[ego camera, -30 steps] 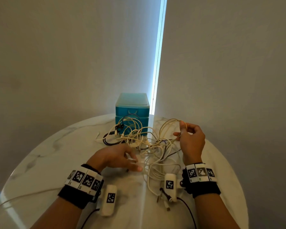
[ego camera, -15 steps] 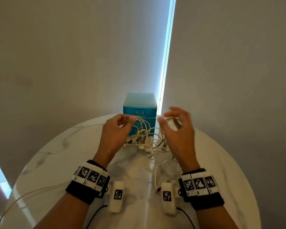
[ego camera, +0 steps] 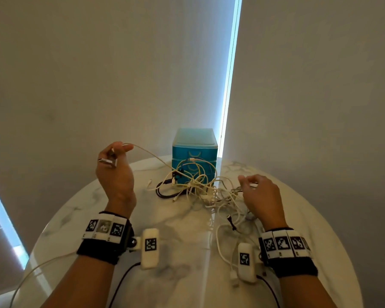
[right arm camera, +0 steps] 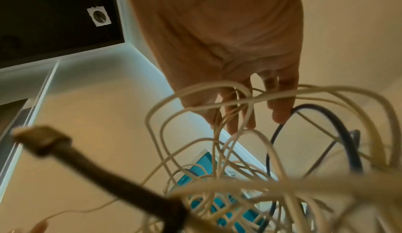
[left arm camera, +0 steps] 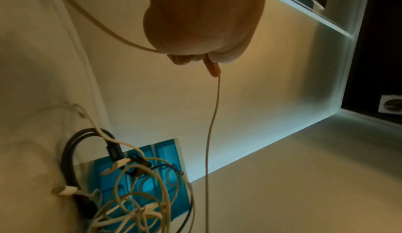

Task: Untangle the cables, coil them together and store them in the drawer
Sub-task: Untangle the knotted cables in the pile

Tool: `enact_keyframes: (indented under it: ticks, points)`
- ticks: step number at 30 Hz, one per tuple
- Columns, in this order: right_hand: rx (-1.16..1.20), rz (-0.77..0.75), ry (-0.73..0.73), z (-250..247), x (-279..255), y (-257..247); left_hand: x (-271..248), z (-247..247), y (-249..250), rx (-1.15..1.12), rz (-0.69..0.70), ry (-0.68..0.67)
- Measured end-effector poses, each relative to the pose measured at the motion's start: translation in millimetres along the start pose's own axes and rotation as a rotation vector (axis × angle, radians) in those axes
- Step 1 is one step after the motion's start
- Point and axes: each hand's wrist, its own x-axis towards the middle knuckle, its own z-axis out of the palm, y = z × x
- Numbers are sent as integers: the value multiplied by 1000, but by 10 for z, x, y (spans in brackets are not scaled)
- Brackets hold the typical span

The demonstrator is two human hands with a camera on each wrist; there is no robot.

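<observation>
A tangle of white cables (ego camera: pixel 198 185) with a black cable (ego camera: pixel 162 193) lies on the round marble table (ego camera: pixel 93 196), in front of a small blue drawer unit (ego camera: pixel 195 150) whose drawers are closed. My left hand (ego camera: pixel 118 150) is raised left of the tangle. It pinches one white cable (ego camera: pixel 151 155) near its metal plug (ego camera: pixel 107 161), and the cable slopes down into the tangle. In the left wrist view this cable (left arm camera: pixel 212 125) hangs from my fingertips (left arm camera: pixel 214 69). My right hand (ego camera: pixel 246 181) sits low on the tangle's right side, fingers (right arm camera: pixel 234 116) hooked through white loops beside a dark blue cable (right arm camera: pixel 326 116).
More white cable loops (ego camera: pixel 222 245) trail toward the front edge beside my right wrist, ending in a plug (ego camera: pixel 233 278). A thin cable (ego camera: pixel 42 267) runs off the table's front left edge. Grey curtains stand close behind the drawer unit.
My left hand has risen up and to the left, drawing one white cable out of the tangle. My right hand has dropped down to the right into the cables.
</observation>
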Motion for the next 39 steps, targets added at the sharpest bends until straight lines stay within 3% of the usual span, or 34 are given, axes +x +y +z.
enact_keyframes:
  ticks: [2,5,6,7,9,11,12,14,16,18,22,25,27,31,39]
  points:
    - [3,-45,94,-23,-29,-60,-42,37,-60,25,-55,-16]
    - [93,-347,363,-87,-186,-352,-178,147,-55,57,-80,-106]
    - [139,-445,358,-90,-258,-467,-220,183,-35,64,-78,-137]
    - [197,-509,258,-58,-327,-563,-265,212,-9,71,-80,-165]
    - [229,-498,-174,89,-449,-673,-355,277,49,91,-134,-243]
    - [49,-465,-550,264,-504,-665,-448,353,72,61,-231,-378]
    - [-36,-467,-660,336,-500,-609,-483,376,64,40,-257,-436]
    - [-104,-490,-734,340,-456,-517,-526,409,88,-9,-265,-489]
    - [-60,-460,-692,274,-386,-436,-440,380,118,-107,-265,-443]
    - [29,-410,-580,187,-331,-395,-244,286,147,-202,-278,-293]
    - [70,-396,-167,124,-228,-328,131,4,103,-283,-271,17]
    - [174,-377,112,98,-155,-279,197,-82,62,-329,-315,70]
    - [235,-328,193,79,-128,-259,99,-20,98,-351,-348,-23]
    - [357,-262,167,75,-125,-236,-221,217,247,-199,-340,-322]
    - [330,-323,127,101,-196,-315,-769,409,372,479,-221,-1177]
